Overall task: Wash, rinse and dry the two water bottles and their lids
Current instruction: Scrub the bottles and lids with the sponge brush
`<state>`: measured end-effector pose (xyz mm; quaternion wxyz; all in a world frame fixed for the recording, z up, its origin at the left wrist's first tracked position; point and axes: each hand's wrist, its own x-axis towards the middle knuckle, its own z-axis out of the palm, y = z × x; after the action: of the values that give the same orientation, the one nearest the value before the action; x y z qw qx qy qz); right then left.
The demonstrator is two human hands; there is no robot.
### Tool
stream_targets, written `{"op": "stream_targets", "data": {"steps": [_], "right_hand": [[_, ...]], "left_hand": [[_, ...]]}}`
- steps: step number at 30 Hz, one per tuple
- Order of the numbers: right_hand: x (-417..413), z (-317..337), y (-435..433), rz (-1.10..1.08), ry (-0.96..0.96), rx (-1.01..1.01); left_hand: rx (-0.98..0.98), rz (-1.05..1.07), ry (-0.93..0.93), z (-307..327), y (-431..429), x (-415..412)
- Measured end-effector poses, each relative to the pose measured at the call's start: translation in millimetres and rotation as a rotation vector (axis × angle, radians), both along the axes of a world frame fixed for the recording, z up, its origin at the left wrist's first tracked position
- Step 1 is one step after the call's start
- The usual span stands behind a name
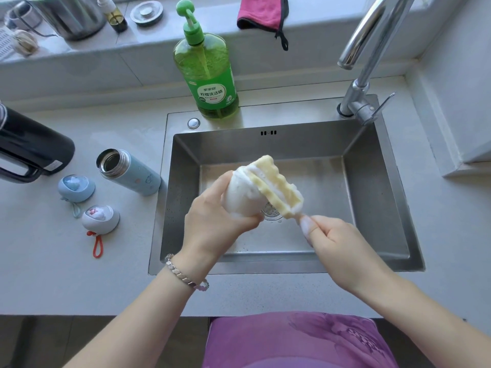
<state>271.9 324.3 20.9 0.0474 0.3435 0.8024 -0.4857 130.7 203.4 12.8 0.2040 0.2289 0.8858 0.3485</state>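
Observation:
Over the steel sink my left hand grips a white water bottle coated in foam. A yellow wavy sponge lies against the bottle's upper end, and my right hand pinches the sponge's lower corner with soapy fingers. On the counter to the left a light blue bottle lies open on its side, mouth toward the back left. Beside it rest a blue lid and a white lid with a red loop.
A green dish soap pump bottle stands behind the sink. The chrome tap rises at the back right, not running. A black kettle sits far left. A pink cloth hangs on the ledge with metal pots.

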Motion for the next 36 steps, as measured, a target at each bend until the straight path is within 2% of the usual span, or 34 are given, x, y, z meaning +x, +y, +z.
{"op": "stream_targets", "data": {"steps": [4, 8, 11, 13, 16, 20, 22, 26, 29, 32, 34, 36], "right_hand": [[-7.2, -2.0, 5.3, -0.031, -0.001, 0.016], [-3.8, 0.3, -2.8, -0.023, 0.031, -0.017], [-13.0, -8.7, 6.4, -0.072, 0.008, -0.010], [-15.7, -19.4, 15.0, -0.125, -0.010, -0.057], [-7.9, -38.8, 24.4, -0.253, -0.042, -0.158], [-4.2, -44.9, 22.8, -0.363, -0.015, -0.378], [-7.6, -42.4, 14.9, -0.343, 0.024, -0.436], [-14.9, -41.8, 5.5, -0.306, 0.045, -0.600], [-16.1, -45.4, 7.2, -0.367, 0.058, -0.699], [-13.0, -46.7, 8.8, -0.380, 0.099, -0.712], [-11.7, -44.8, 12.8, -0.402, 0.131, -0.717], [-10.5, -42.1, 19.5, -0.404, 0.137, -0.696]], "left_hand": [[-0.060, -0.144, 0.027, 5.0, 2.0, 10.9], [-0.013, -0.025, -0.025, 1.6, 2.7, -0.6], [-0.045, -0.144, 0.003, 5.5, 5.5, 7.7], [-0.035, -0.151, -0.014, 6.9, 6.6, 10.1], [0.086, 0.129, -0.175, 0.2, 10.2, -7.3], [0.134, 0.589, -0.597, -12.5, 22.8, -28.7], [0.196, 0.684, -0.717, -13.8, 29.3, -27.9], [0.341, 0.713, -0.789, -8.9, 43.8, -11.2], [0.424, 0.700, -0.792, -9.7, 45.6, -1.8], [0.447, 0.619, -0.772, -12.5, 41.3, 1.5], [0.357, 0.539, -0.716, -13.2, 35.5, 3.5], [0.150, 0.396, -0.478, -15.8, 23.6, 3.3]]}}
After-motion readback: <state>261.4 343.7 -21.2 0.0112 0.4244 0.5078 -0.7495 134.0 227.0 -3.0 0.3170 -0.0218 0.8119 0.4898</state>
